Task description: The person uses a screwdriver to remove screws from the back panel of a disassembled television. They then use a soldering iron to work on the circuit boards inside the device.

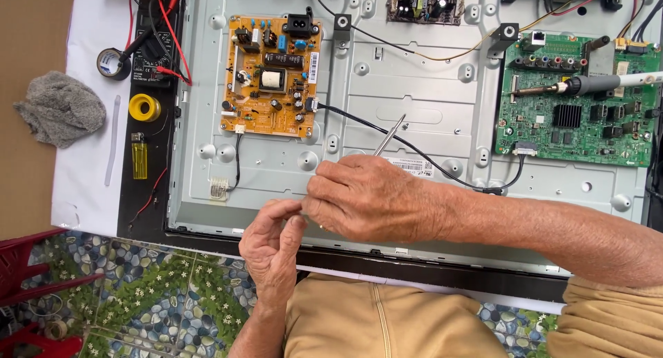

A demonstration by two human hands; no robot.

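The person works over the opened back of a flat-panel television lying on the bench; both hands meet just above the near edge of its metal chassis. The right hand is closed around a pair of tweezers, whose slim metal shaft sticks up and away from the knuckles toward the middle of the panel. The left hand sits just below and beside it, thumb and forefinger pinched together against the right hand's fingertips; whatever tiny part lies between them is too small to make out.

The step in hand looks like fine handling of a small piece at the fingertips, judged from the pinch of both hands. A black cable runs from behind the right hand up to the orange power supply board, which lies above the left hand; the green main board sits far to the right of both hands, with a soldering iron resting across it.

Any next move calls for a steady, light grip, since the piece is minute and would easily drop into the chassis.
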